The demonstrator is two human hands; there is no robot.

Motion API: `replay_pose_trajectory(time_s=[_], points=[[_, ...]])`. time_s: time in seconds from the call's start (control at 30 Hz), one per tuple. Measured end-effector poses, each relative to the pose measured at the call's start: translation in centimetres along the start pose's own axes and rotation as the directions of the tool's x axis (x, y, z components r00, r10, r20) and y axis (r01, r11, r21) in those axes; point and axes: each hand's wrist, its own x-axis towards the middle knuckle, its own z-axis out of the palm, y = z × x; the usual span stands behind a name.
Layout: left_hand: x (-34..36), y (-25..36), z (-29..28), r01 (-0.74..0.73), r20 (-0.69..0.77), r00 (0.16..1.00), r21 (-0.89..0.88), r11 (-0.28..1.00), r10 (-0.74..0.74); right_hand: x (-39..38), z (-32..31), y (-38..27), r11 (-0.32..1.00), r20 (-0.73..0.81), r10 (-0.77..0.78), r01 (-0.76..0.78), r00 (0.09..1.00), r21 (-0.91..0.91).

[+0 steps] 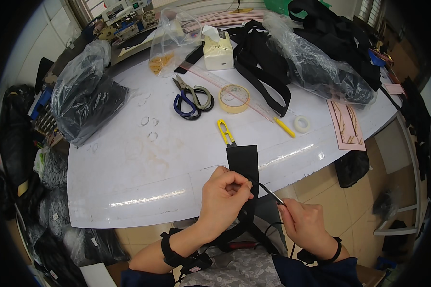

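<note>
A wide black webbing strap lies over the table's near edge, its cut end on the tabletop and the rest running down toward my lap. My left hand is closed in a pinch on the strap, thumb and forefinger together near its right edge; any small piece between the fingertips is hidden. In my right hand, closed, is a slim pointed metal tool, its dark tip reaching the strap beside my left fingertips. Yellow thread snips lie just beyond the strap's end.
Scissors, a tape roll, a clear ruler, a yellow-handled tool and a small white roll lie on the white table. Bagged black material, a tissue pack and black straps stand farther back.
</note>
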Motion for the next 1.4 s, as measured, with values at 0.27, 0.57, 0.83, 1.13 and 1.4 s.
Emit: replay_pose_trajectory(time_s=[0.27, 0.57, 0.83, 1.13, 1.4], points=[[0.0, -0.2, 0.0, -0.026, -0.011, 1.000, 0.050, 0.998, 0.026, -0.1, -1.0, 0.3, 1.000, 0.070, 0.002, -0.002, 0.998, 0.002], [-0.2, 0.7, 0.6, -0.195, 0.176, 0.972, 0.242, 0.950, 0.155, 4.0, 3.7, 1.0, 0.575, -0.061, 0.371, -0.178, 0.927, 0.798], [-0.2, 1.2, 0.1, 0.020, 0.129, 0.991, 0.121, 0.992, -0.035, 4.0, 5.2, 0.0, 0.549, -0.128, 0.382, -0.114, 0.915, 0.828], [0.2, -0.3, -0.6, 0.195, 0.126, 0.977, -0.203, 0.960, -0.171, 4.0, 5.7, 1.9, -0.006, 0.123, 0.532, -0.141, 0.838, 0.990], [0.5, 0.5, 1.0, 0.058, 0.145, 0.987, 0.105, 0.993, -0.073, 3.4, 5.3, 1.5, 0.317, -0.028, 0.474, -0.141, 0.880, 0.938]])
